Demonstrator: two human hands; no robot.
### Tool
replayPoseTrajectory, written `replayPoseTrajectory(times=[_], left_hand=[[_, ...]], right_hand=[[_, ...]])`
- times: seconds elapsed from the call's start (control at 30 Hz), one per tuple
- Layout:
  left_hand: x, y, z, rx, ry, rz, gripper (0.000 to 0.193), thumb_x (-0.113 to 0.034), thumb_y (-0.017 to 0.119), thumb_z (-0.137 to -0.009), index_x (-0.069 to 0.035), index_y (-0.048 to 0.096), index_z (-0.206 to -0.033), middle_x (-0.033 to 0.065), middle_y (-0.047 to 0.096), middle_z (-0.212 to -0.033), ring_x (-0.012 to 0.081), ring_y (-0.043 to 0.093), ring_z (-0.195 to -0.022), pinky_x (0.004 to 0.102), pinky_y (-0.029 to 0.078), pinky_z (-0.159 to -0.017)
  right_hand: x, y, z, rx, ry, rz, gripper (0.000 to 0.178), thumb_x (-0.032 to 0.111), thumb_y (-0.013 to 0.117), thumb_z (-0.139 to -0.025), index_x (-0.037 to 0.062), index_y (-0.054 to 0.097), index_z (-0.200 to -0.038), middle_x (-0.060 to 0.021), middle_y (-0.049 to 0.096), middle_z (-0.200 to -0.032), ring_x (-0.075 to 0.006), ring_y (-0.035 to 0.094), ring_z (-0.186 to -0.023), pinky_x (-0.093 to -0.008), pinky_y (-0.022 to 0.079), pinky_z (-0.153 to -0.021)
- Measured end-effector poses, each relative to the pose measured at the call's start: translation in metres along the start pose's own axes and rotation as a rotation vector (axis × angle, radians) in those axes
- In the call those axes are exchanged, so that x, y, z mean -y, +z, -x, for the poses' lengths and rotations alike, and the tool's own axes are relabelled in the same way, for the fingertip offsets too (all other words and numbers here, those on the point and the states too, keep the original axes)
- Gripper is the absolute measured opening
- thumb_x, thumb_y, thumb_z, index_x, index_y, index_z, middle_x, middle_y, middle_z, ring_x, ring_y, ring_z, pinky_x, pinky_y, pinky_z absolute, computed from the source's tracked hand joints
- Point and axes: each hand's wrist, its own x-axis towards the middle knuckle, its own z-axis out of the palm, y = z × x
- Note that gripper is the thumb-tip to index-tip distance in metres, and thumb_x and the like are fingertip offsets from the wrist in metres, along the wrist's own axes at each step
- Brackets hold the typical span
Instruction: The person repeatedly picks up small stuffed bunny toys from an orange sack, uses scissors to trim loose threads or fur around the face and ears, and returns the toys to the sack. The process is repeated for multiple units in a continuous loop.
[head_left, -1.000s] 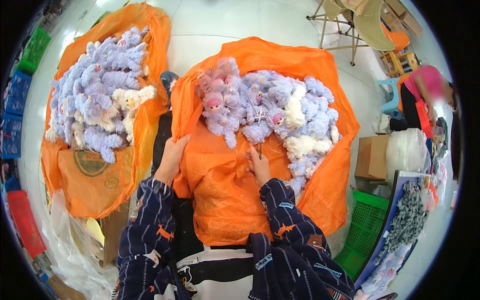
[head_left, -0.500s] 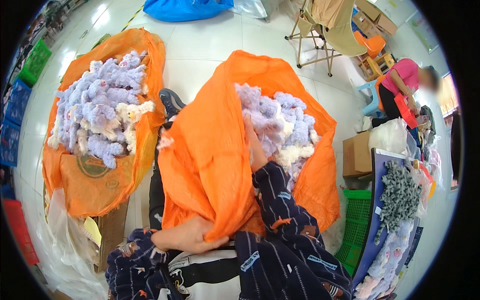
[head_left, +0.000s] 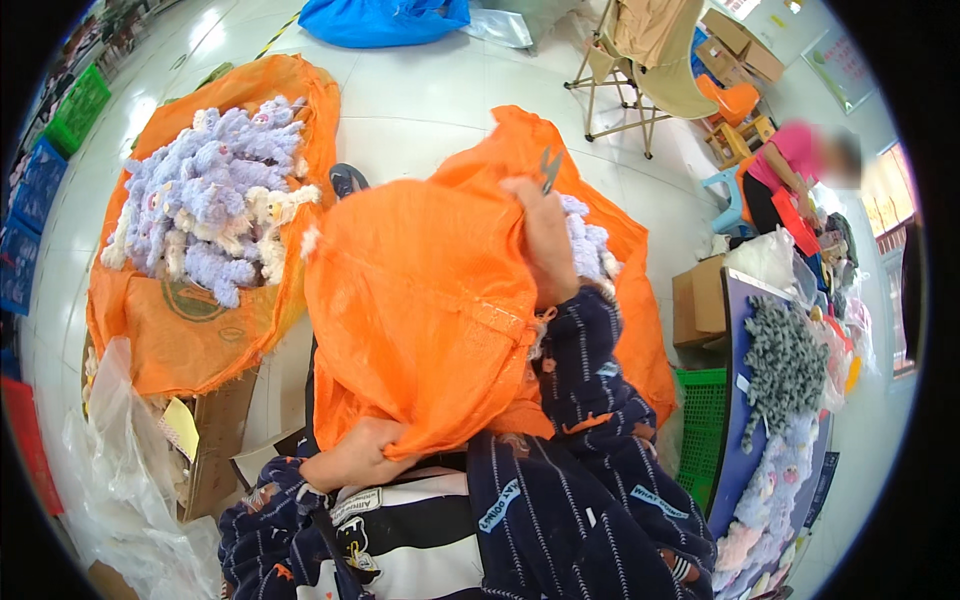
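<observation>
An orange woven sack (head_left: 430, 290) lies bunched across my lap, its mouth folded toward the right. Fuzzy lilac plush pieces (head_left: 590, 238) show inside it, past my right wrist. My left hand (head_left: 362, 455) is closed on the sack's near edge. Raised at the sack's upper rim, my right hand (head_left: 542, 225) grips small grey scissors (head_left: 549, 168) whose two tips point up and stand apart. Part of the sack's opening is hidden behind its own fold and my right forearm.
Another orange sack (head_left: 190, 350) on the left holds lilac and cream plush pieces (head_left: 205, 190). To the right are a green crate (head_left: 700, 425), a cardboard box (head_left: 698, 303) and a board with grey fuzzy pieces (head_left: 785, 350). A person in pink (head_left: 785, 160) sits beyond, near a folding chair (head_left: 655, 70).
My right hand has come up from among the plush pieces to the sack's rim, and the scissors now show. The sack's near side has spread over more of its opening.
</observation>
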Motion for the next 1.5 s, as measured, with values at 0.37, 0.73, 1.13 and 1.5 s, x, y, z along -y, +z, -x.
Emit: replayPoseTrajectory(times=[0.37,0.73,1.13,1.5], left_hand=[[-0.037,-0.041,0.032,-0.365,0.301,-0.392,0.012,-0.013,0.059,-0.072,-0.001,0.059,-0.073,0.0133,0.053,-0.060,0.0321,0.053,-0.053,0.0328,0.041,-0.048],[0.078,-0.112,-0.048,-0.630,-0.051,-0.116,0.018,-0.005,0.057,-0.078,0.000,0.059,-0.095,0.0040,0.060,-0.084,0.0130,0.053,-0.077,0.0266,0.042,-0.069],[0.327,-0.215,0.012,-0.587,-0.935,-0.626,0.046,-0.035,0.064,-0.073,0.011,0.060,-0.074,0.0235,0.060,-0.063,0.0308,0.063,-0.059,0.0401,0.046,-0.053],[0.359,-0.150,0.108,-0.403,-1.240,-0.523,0.047,-0.033,0.067,-0.072,0.011,0.059,-0.084,0.0248,0.062,-0.078,0.0301,0.063,-0.073,0.0355,0.047,-0.061]], right_hand=[[0.158,0.093,0.085,0.439,-0.393,-0.196,0.015,0.013,0.051,-0.084,-0.0002,0.056,-0.089,-0.0049,0.058,-0.082,-0.0123,0.056,-0.074,-0.0247,0.045,-0.068],[0.037,0.080,-0.030,0.218,-0.410,0.080,0.018,0.017,0.058,-0.081,-0.0009,0.059,-0.082,0.0039,0.051,-0.068,-0.0034,0.044,-0.053,-0.0220,0.037,-0.049],[-0.245,-0.088,0.001,0.237,0.065,0.775,0.045,0.027,0.061,-0.081,-0.0021,0.052,-0.114,-0.0176,0.061,-0.100,-0.0231,0.060,-0.092,-0.0303,0.047,-0.077],[-0.228,-0.202,-0.035,-0.219,-0.257,1.419,0.039,0.017,0.062,-0.074,0.0044,0.054,-0.111,-0.0172,0.054,-0.114,-0.0325,0.056,-0.095,-0.0374,0.045,-0.081]])
